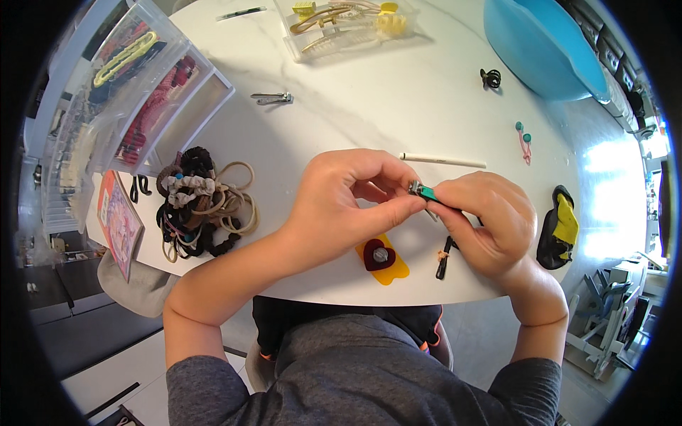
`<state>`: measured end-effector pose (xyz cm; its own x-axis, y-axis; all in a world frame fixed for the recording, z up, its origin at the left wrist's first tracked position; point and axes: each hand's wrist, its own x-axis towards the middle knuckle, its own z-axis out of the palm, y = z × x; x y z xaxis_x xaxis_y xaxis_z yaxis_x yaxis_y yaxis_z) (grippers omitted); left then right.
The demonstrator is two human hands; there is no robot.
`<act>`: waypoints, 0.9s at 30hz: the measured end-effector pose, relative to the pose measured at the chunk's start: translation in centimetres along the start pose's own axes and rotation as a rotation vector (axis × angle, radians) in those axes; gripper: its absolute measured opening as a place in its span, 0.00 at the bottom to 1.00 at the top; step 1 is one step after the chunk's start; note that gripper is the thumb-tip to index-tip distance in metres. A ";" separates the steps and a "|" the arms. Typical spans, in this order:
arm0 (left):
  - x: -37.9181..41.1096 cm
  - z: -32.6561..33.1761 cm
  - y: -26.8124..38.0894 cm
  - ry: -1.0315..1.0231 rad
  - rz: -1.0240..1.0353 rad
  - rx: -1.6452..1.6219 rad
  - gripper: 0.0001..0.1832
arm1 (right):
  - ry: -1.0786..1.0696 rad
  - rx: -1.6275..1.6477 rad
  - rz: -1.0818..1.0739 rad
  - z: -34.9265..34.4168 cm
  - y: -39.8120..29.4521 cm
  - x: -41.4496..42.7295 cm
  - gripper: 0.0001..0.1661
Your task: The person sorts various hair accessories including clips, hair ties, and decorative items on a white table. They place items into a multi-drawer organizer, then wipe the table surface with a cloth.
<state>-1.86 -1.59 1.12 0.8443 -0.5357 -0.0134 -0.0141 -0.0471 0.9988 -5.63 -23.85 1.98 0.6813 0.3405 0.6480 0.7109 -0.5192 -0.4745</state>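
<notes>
Both hands meet over the white table near its front edge. My left hand [354, 191] pinches the metal jaw end of a nail clipper [426, 193] with a green panel. My right hand [487, 218] grips the other end of the same clipper between thumb and fingers. Below them lies a yellow card [393, 273] with a dark red heart-shaped piece [379, 255] on it. A black hair tie [442, 261] lies just under my right hand, partly hidden by it. Behind the hands is a white pen [442, 160]. A second, silver nail clipper [272, 98] lies farther back at the left.
A heap of hair ties [197, 207], a booklet [121, 223] and clear plastic drawers [197, 117] are at left. A clear tray of hair clips [298, 53] and a blue basin [543, 53] stand behind. A black claw clip [490, 79] and black-and-yellow item [557, 229] lie right.
</notes>
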 end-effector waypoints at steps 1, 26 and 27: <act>0.1 0.1 0.0 0.019 0.041 0.038 0.10 | -0.011 -0.011 0.019 0.0 -0.1 -0.1 0.11; 0.5 0.0 -1.0 -0.035 -0.022 -0.205 0.07 | -0.312 0.595 0.907 -0.2 0.7 -0.7 0.18; 0.5 0.0 -1.0 -0.033 -0.035 -0.242 0.08 | -0.308 0.488 0.815 -0.2 0.9 -1.0 0.18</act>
<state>-1.45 -1.79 0.14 0.8243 -0.5644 -0.0453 0.1464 0.1351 0.9800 -5.71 -24.81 1.04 0.9595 0.2479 -0.1338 -0.0464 -0.3296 -0.9430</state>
